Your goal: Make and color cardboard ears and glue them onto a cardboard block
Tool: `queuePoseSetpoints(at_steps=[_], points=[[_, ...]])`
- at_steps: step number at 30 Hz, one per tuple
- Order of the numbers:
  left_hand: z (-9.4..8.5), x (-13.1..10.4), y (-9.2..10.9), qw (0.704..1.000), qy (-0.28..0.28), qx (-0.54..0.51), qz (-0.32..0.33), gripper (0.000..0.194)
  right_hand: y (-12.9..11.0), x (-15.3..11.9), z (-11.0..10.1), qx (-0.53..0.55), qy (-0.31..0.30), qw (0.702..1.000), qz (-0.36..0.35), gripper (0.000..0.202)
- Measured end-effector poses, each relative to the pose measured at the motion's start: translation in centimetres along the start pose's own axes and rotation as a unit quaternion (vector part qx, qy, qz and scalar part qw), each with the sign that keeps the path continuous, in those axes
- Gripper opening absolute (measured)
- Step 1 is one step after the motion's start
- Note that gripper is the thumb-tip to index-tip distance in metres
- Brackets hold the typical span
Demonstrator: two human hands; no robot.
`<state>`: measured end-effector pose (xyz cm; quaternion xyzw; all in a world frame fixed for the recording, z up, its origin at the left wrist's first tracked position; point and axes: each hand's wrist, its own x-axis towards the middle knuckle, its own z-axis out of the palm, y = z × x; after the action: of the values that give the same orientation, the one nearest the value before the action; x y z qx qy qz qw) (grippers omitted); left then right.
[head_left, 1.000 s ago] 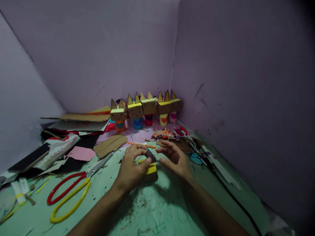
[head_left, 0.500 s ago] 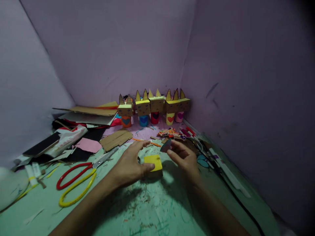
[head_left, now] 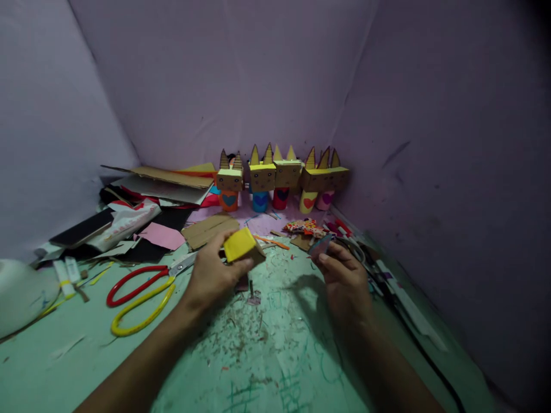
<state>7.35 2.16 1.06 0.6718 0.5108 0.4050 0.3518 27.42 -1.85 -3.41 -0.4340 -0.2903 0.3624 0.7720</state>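
My left hand is closed around a small cardboard box with a yellow top, held tilted above the green table. Between the fingertips and thumb of my right hand is a small dark, roughly triangular piece; its material is hard to make out. The two hands are apart, with bits of scrap scattered on the table between them. Left of my left hand lie large scissors with one red and one yellow handle loop.
Along the back wall stand several cardboard-headed figures with pointed ears and heart-marked bodies. Stacked cardboard and paper sheets fill the back left. A patterned fabric scrap lies behind my hands. A black cable runs along the right side.
My left hand has taken hold of the yellow-topped box, lifted it off the table and moved it left, tilting it. My right hand has shifted right with the dark piece.
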Motion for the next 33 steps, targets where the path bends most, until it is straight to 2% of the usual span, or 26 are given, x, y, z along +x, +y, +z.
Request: queuePoseSetpoints(at_steps=[1,3,5,7,9,12,16,18,22,25,29,31,33], points=[[-0.3,0.0,0.2,1.0,0.011,-0.02,0.001,0.059,-0.1,0.0,0.0,0.0,-0.002,1.0,0.003,0.017],[0.0,-0.5,0.3,0.999,-0.012,-0.033,0.015,0.058,-0.2,-0.2,0.0,-0.009,-0.011,1.0,0.002,0.015],[1.3,-1.5,-0.1,0.996,-0.081,-0.003,0.043,0.055,-0.2,-0.4,-0.2,-0.033,-0.027,0.999,-0.008,0.014],[3.0,-2.6,-0.9,0.981,-0.146,0.051,0.113,0.054,-0.1,-0.8,-0.4,-0.063,-0.051,0.996,-0.019,0.015],[4.2,-3.4,-1.8,0.973,-0.158,0.09,0.144,0.054,-0.1,-1.3,-0.8,-0.1,-0.081,0.991,-0.026,0.015],[4.8,-3.8,-2.6,0.973,-0.159,0.103,0.131,0.062,-0.3,-1.8,-1.1,-0.181,-0.14,0.973,-0.038,0.011],[4.2,-3.7,-2.7,0.975,-0.169,0.094,0.105,0.068,-0.4,-1.9,-1.1,-0.285,-0.203,0.932,-0.092,0.006],[4.0,-3.6,-2.8,0.975,-0.167,0.094,0.116,0.069,-0.3,-1.8,-0.9,-0.308,-0.202,0.923,-0.109,0.007],[4.4,-3.5,-3.5,0.968,-0.16,0.103,0.164,0.073,0.0,-1.6,-0.6,-0.311,-0.18,0.925,-0.119,0.009],[4.8,-3.6,-3.7,0.965,-0.16,0.101,0.182,0.075,0.0,-1.4,-0.6,-0.316,-0.208,0.918,-0.116,0.008],[4.0,-3.8,-2.6,0.963,-0.169,0.088,0.19,0.08,-0.1,-1.1,-0.8,-0.315,-0.218,0.917,-0.107,0.006],[2.7,-3.5,-1.6,0.966,-0.145,0.07,0.202,0.079,-0.3,-1.0,-0.8,-0.316,-0.212,0.92,-0.098,0.006],[1.1,-2.7,-0.9,0.978,-0.065,0.043,0.191,0.062,-0.5,-1.1,-0.8,-0.316,-0.21,0.921,-0.09,0.006]])
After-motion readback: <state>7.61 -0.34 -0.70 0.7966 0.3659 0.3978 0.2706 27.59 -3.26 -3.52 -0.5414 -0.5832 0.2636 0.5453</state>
